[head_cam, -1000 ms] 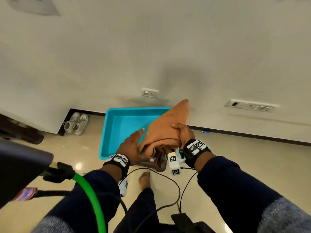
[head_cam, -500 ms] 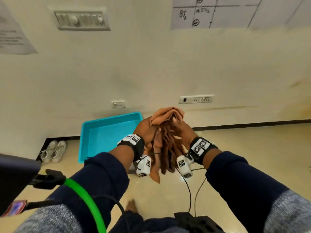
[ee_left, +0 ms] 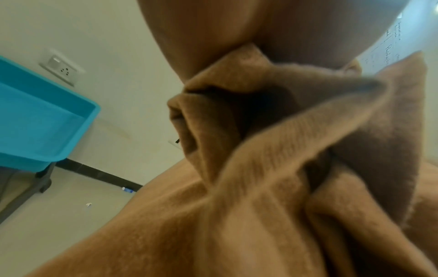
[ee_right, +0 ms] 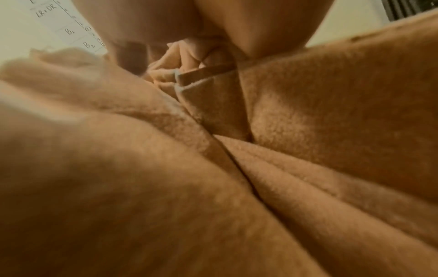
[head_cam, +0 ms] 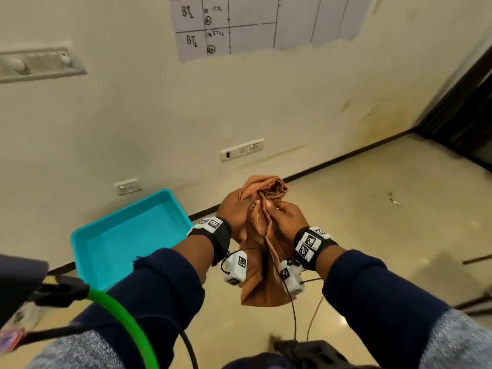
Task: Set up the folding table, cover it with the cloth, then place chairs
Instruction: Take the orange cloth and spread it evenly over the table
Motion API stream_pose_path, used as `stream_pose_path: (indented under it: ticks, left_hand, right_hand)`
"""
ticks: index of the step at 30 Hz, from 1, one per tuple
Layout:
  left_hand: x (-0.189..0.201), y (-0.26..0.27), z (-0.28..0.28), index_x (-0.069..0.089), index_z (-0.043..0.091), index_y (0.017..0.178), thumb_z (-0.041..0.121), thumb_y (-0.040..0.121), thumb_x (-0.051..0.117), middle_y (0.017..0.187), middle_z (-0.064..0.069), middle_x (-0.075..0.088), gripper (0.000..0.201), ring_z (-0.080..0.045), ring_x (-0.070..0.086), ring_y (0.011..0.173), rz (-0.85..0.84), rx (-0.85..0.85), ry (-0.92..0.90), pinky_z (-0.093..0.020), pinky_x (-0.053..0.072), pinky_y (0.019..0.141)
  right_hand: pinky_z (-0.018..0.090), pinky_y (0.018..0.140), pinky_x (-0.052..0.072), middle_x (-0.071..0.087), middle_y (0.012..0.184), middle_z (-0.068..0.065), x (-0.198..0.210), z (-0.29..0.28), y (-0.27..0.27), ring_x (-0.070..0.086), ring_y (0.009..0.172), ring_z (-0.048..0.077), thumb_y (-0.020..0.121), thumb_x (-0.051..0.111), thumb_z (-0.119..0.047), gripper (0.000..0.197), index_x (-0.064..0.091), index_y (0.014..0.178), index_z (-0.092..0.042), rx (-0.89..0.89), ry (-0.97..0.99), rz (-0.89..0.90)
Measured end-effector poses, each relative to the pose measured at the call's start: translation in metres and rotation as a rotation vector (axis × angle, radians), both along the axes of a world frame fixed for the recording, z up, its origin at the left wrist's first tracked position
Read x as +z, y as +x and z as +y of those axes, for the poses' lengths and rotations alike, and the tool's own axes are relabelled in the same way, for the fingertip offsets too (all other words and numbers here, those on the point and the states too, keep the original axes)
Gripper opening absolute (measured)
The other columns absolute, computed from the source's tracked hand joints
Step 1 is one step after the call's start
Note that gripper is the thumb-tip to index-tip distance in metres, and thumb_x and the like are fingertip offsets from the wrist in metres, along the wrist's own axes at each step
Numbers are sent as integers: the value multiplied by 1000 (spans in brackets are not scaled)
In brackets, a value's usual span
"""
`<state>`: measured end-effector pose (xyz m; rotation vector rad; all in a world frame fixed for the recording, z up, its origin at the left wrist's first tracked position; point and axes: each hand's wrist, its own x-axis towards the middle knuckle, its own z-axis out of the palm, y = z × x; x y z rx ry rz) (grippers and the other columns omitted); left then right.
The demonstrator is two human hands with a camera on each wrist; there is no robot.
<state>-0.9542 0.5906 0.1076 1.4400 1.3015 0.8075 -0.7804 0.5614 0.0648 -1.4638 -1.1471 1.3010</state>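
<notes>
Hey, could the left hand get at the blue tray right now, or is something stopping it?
Probably not yet. The left hand grips the bunched brown cloth together with the right hand. The blue tray sits lower to its left with nothing between, but the fingers are occupied.

A turquoise tray (head_cam: 127, 243) stands on dark legs near the wall, beside a white socket (head_cam: 128, 186). Higher on the wall hangs a paper chart (head_cam: 253, 22) (handwritten, ruled).

Left hand (head_cam: 235, 210) and right hand (head_cam: 286, 218) — raised together, fingers curled.
</notes>
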Motion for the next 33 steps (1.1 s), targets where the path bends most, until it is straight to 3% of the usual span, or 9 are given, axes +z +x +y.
stream_pose_path:
  ticks: [3, 5, 9, 14, 16, 19, 26, 30, 33]
  left_hand:
    - [-6, 20, -17, 72, 26, 106, 32, 102, 53, 105, 0, 74, 20, -18, 68, 98, -9, -54, -15, -38, 54, 93]
    - [-8, 37, -25, 72, 29, 104, 34, 101, 53, 105, 1, 75, 20, -18, 68, 99, 1, -111, -18, -41, 53, 95]
    - [0, 93, -42, 72, 33, 106, 32, 100, 54, 107, 2, 75, 19, -20, 68, 103, 28, -258, 12, -41, 52, 98]
    - [18, 179, -65, 70, 31, 98, 28, 101, 53, 97, 5, 73, 17, -16, 67, 91, 65, -400, 47, -34, 53, 87]
    - [23, 221, -75, 68, 33, 100, 27, 101, 54, 94, 8, 70, 15, -7, 63, 86, 73, -447, 68, -24, 50, 76]
    - [23, 290, -90, 71, 30, 103, 28, 101, 55, 98, 5, 73, 17, -10, 65, 87, 75, -522, 104, -24, 46, 71]
    - [11, 487, -140, 66, 37, 116, 29, 100, 55, 112, 12, 71, 20, -10, 66, 103, 47, -762, 234, -29, 50, 88]
    - [24, 582, -165, 58, 30, 120, 35, 105, 47, 103, 17, 66, 19, -3, 63, 98, 40, -834, 278, -25, 47, 82]
    - [31, 645, -177, 59, 26, 120, 61, 99, 41, 107, -1, 70, 45, -16, 66, 98, 32, -897, 178, -31, 48, 86]
  right_hand:
    - [46, 95, 58, 78, 110, 3, 7, -38, 13, 74, 103, 23, 78, 79, -56, 52, 72, 119, -25, 4, 23, 47]
    - [45, 95, 58, 77, 110, -3, 6, -53, 26, 74, 102, 17, 77, 79, -54, 54, 69, 122, -27, -22, 64, -63]
    - [48, 96, 57, 77, 107, -7, 5, -79, 76, 73, 99, 13, 88, 65, -51, 41, 69, 122, -29, -164, 78, -197]
    - [46, 95, 57, 77, 104, -7, 10, -112, 159, 72, 98, 14, 95, 61, -44, 31, 73, 117, -27, -323, 84, -233]
    - [49, 95, 58, 79, 103, -3, 11, -128, 198, 74, 97, 19, 89, 67, -48, 34, 73, 116, -27, -382, 76, -126]
    - [49, 93, 59, 79, 103, 7, 15, -154, 258, 75, 98, 29, 85, 79, -37, 39, 71, 119, -20, -496, 73, 115]
    - [34, 74, 61, 74, 103, 15, 18, -217, 419, 71, 91, 30, 101, 61, -18, 26, 63, 125, -11, -723, 86, 407]
    - [53, 101, 52, 65, 130, 26, 23, -238, 497, 65, 117, 42, 100, 61, -39, 52, 54, 141, -8, -745, 143, 518]
    - [54, 96, 54, 69, 121, 24, 29, -251, 555, 67, 111, 43, 94, 66, -49, 56, 58, 136, -13, -777, 104, 478]
